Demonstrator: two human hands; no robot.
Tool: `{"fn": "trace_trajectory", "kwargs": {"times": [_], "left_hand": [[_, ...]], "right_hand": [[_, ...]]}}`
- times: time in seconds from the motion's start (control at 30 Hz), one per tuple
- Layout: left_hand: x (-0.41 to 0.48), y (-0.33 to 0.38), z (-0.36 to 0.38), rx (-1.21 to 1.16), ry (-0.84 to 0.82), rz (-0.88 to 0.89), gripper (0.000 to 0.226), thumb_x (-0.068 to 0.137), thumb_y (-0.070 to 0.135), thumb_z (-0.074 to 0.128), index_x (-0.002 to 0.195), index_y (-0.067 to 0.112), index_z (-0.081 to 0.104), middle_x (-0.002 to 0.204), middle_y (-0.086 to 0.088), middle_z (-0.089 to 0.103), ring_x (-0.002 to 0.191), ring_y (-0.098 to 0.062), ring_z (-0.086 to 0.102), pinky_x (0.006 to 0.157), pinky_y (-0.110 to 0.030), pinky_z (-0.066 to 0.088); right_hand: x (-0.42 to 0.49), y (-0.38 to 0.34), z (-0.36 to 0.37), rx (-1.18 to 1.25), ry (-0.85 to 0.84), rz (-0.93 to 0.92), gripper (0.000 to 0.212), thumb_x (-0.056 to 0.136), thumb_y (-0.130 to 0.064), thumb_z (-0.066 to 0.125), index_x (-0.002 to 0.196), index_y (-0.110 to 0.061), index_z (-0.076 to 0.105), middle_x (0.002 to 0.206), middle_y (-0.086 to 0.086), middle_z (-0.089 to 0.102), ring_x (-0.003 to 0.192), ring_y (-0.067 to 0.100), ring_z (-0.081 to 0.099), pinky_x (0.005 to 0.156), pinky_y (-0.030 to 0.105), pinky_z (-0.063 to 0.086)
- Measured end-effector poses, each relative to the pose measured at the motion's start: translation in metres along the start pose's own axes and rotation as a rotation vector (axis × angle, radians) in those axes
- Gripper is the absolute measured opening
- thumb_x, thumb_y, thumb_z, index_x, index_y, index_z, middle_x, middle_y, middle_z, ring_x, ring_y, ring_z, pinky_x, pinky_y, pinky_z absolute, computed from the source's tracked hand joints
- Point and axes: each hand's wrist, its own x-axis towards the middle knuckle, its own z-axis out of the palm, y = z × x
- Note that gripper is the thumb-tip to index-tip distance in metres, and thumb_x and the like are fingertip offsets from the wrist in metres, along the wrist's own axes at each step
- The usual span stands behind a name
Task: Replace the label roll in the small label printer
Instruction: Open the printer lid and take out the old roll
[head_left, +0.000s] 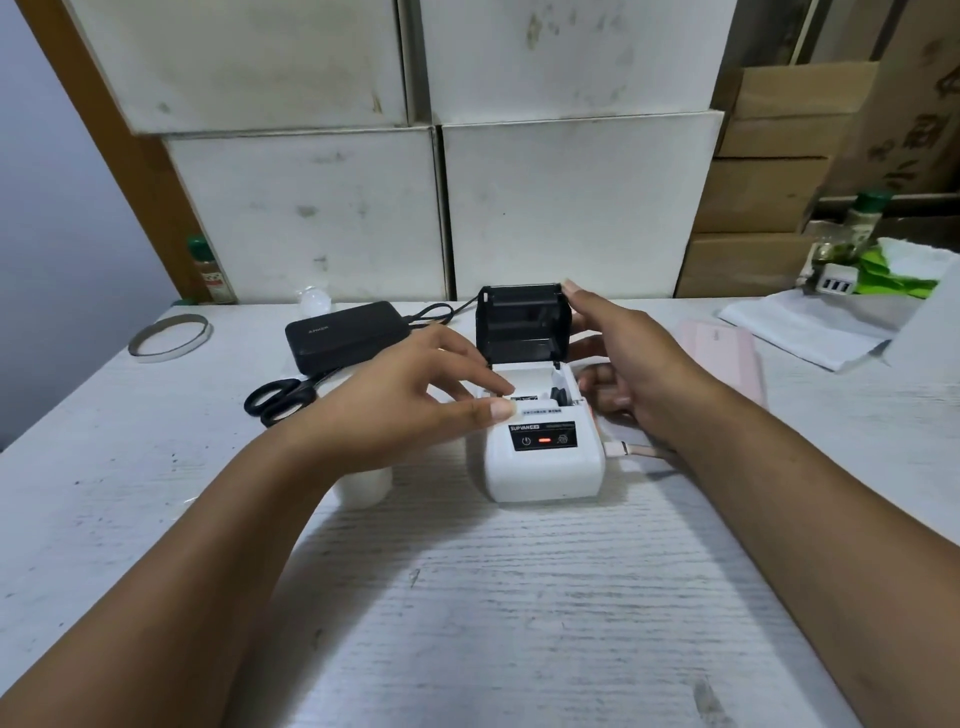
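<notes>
A small white label printer (545, 467) stands in the middle of the table with its black lid (522, 325) tipped up and open. A white label roll (524, 382) lies in the open compartment. My left hand (415, 395) rests at the printer's left front edge, thumb and fingertips touching the label strip near the slot. My right hand (623, 353) is at the printer's right side, one finger on the lid's top right corner, the others curled beside the body. A pink cable (639, 451) is plugged into the printer's right side.
Black scissors (283, 400) and a black power bank (343, 335) lie left of the printer. A tape ring (169, 338) sits far left. A white roll-like object (363, 486) stands under my left wrist. A pink flat item (727, 353), white bags and boxes are on the right; white cartons behind.
</notes>
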Motion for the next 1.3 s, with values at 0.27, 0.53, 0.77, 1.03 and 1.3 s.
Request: {"fn": "trace_trajectory", "kwargs": {"times": [0.27,0.53,0.77,1.03,1.3], "left_hand": [[-0.001,0.0,0.0,-0.032,-0.016,0.012,0.033,0.084,0.057,0.073,0.109,0.038,0.083,0.127,0.013,0.06,0.105,0.001,0.072,0.089,-0.017,0.052],[-0.002,-0.001,0.002,-0.027,-0.02,0.007,0.018,0.095,0.043,0.074,0.111,0.042,0.082,0.127,0.01,0.057,0.105,-0.001,0.071,0.093,-0.018,0.049],[0.0,0.0,0.005,0.024,-0.03,0.01,0.018,0.096,0.049,0.071,0.11,0.043,0.081,0.128,0.013,0.055,0.108,0.001,0.069,0.099,-0.022,0.051],[-0.001,-0.002,0.003,0.026,-0.008,0.012,0.018,0.095,0.05,0.071,0.109,0.043,0.081,0.128,0.012,0.056,0.108,0.0,0.069,0.103,-0.029,0.054],[0.0,-0.004,0.003,0.028,0.005,0.02,0.017,0.095,0.05,0.073,0.106,0.041,0.082,0.126,0.012,0.058,0.107,-0.002,0.071,0.102,-0.031,0.055]], "right_hand": [[-0.018,0.003,-0.016,-0.116,-0.15,-0.103,0.041,0.104,-0.061,0.054,0.105,-0.025,0.075,0.105,0.005,0.069,0.053,0.018,0.054,0.042,0.025,0.029],[-0.021,0.005,-0.015,-0.283,-0.233,-0.149,0.042,0.092,-0.013,0.078,0.128,-0.032,0.068,0.088,-0.005,0.069,0.064,0.008,0.062,0.058,0.025,0.046],[-0.023,0.011,-0.007,-0.212,-0.179,-0.17,0.052,0.088,0.004,0.065,0.128,-0.03,0.066,0.094,0.01,0.064,0.063,0.018,0.06,0.054,0.025,0.049],[-0.024,0.011,-0.001,-0.141,-0.182,-0.153,0.054,0.087,0.009,0.059,0.128,-0.025,0.069,0.079,0.005,0.057,0.049,0.013,0.053,0.045,0.021,0.045],[-0.026,0.008,0.0,-0.12,-0.175,-0.15,0.055,0.088,0.014,0.054,0.125,-0.023,0.073,0.09,0.015,0.057,0.052,0.018,0.051,0.043,0.019,0.043]]}}
